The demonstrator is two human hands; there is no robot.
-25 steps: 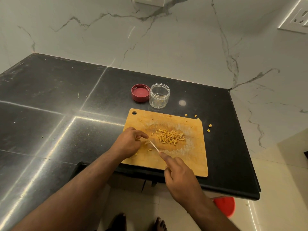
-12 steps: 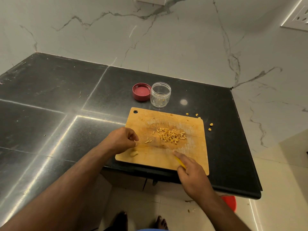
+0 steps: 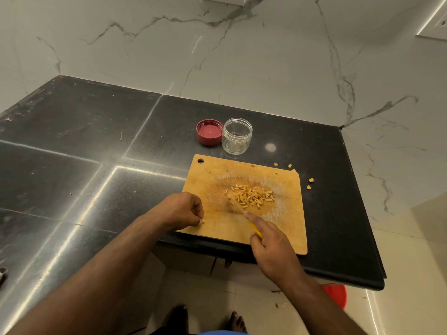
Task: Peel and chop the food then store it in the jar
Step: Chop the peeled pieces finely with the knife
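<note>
Black stone surface (image 3: 72, 146) runs into a marble wall corner. Wooden cutting board (image 3: 285, 228) sits at the front edge, near the right front corner, hanging hole at its far-left corner.

Left hand (image 3: 180, 210) is at the board's left edge, near the front-left corner; grip is curled, fingertips pinching a small pale food piece (image 3: 202, 222) against the board.

Right hand (image 3: 271, 245) is over the board's front edge, grip clamped round a yellow-handled knife (image 3: 256, 229), index finger laid along the top. Blade is motion-blurred and points to the left end of the pile.

Clear jar (image 3: 237, 136) stands open just behind the board's far edge; a few yellow specks show inside. Red lid (image 3: 209, 131) lies upturned, touching or just beside the jar on its left, cannot tell which.

Chopped food pile (image 3: 251, 196) is mid-board. Stray bits (image 3: 310, 180) lie on the surface off the board's far-right corner.
</note>
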